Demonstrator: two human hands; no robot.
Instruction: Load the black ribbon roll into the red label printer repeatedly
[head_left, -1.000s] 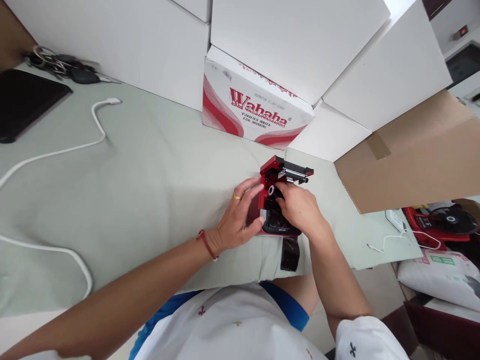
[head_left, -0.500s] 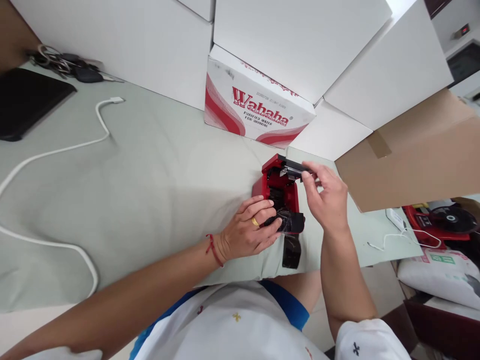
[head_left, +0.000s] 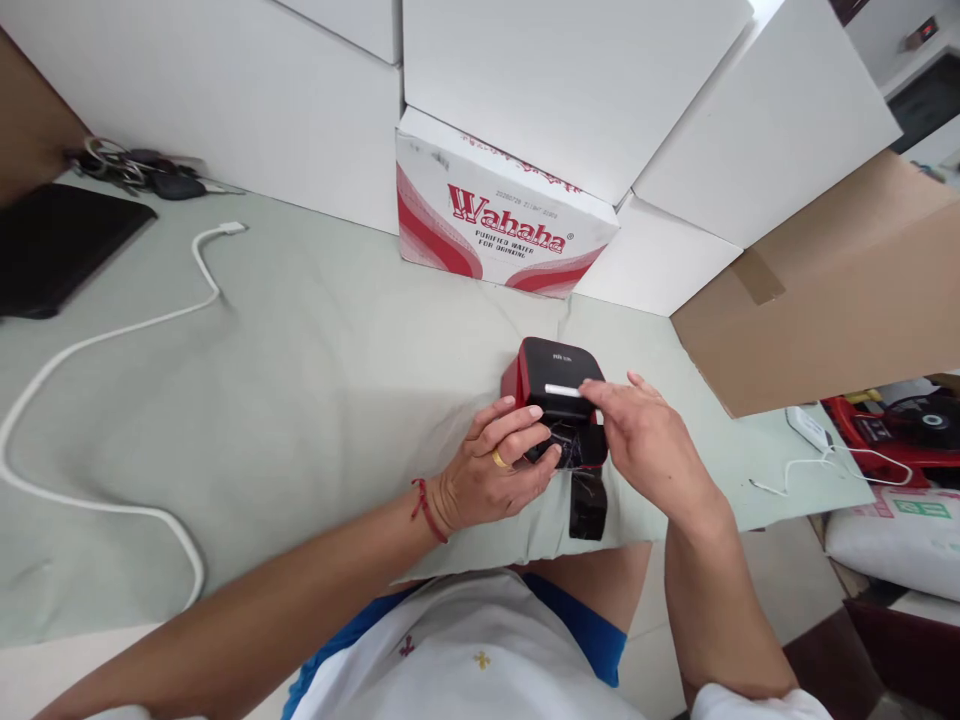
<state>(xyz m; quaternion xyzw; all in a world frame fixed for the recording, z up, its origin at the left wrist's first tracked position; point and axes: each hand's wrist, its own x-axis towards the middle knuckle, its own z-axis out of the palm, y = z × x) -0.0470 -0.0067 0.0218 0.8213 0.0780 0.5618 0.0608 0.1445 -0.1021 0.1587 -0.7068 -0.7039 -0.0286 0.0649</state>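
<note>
A small red and black printer-like device [head_left: 553,371] sits near the front edge of the pale green cloth-covered table [head_left: 315,360], its black lid closed down. My left hand [head_left: 491,468] has its fingers curled around the device's front, pinching a black glossy strip [head_left: 586,500] that hangs from it over the table edge. My right hand [head_left: 643,438] rests on the lid's right front corner, fingers pressed against the top near a white slot.
A Wahaha carton [head_left: 495,220] and white boxes [head_left: 585,80] stand behind the device, a brown cardboard flap [head_left: 832,290] to the right. A white cable [head_left: 97,330] loops across the left, with a black tablet [head_left: 52,245] and keys [head_left: 135,170] beyond.
The device's lid was open and held up by my right hand; it is now closed flat. My left hand stayed at the front with the black strip.
</note>
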